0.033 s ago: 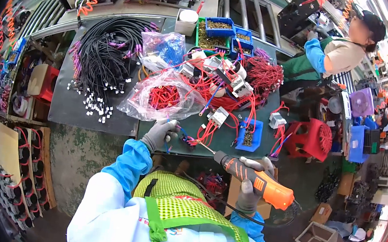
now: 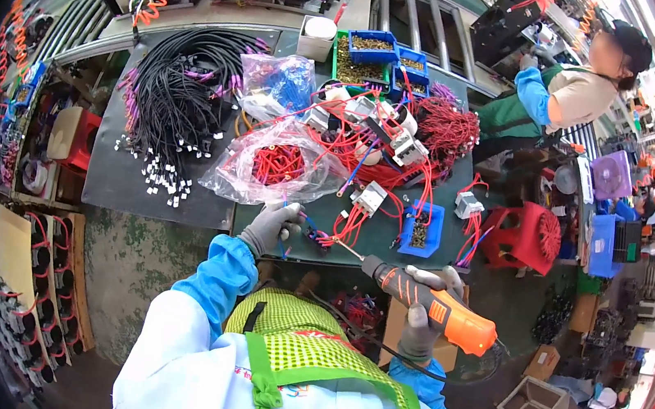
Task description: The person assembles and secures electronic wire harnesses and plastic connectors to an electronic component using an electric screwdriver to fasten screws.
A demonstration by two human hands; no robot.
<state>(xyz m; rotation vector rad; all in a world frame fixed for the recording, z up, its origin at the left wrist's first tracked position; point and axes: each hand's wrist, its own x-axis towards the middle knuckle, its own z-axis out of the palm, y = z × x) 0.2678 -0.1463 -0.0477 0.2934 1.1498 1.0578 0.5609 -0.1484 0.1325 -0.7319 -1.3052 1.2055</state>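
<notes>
Left hand (image 2: 270, 228): gloved fingers pinch a small wired part (image 2: 314, 234) at the table (image 2: 155, 190) edge; light, floppy leads, best held by its body.
Right hand (image 2: 421, 320): clenched around an orange electric screwdriver (image 2: 430, 303); rigid, hefty.
Packages: clear bag of red wires (image 2: 276, 166) just beyond; blue bin (image 2: 421, 229) rightward.

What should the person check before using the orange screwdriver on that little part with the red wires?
1. Right hand grips the orange and black electric screwdriver: ok.
2. Left hand holds the small part with red wires at the table edge: ok.
3. Screwdriver bit tip sits on the screw: cannot tell, too small.
4. Loose red wires kept away from the bit: not ok, they lie right beside it.
5. Both hands gloved: ok.
6. Small blue bin within reach: ok.
</notes>
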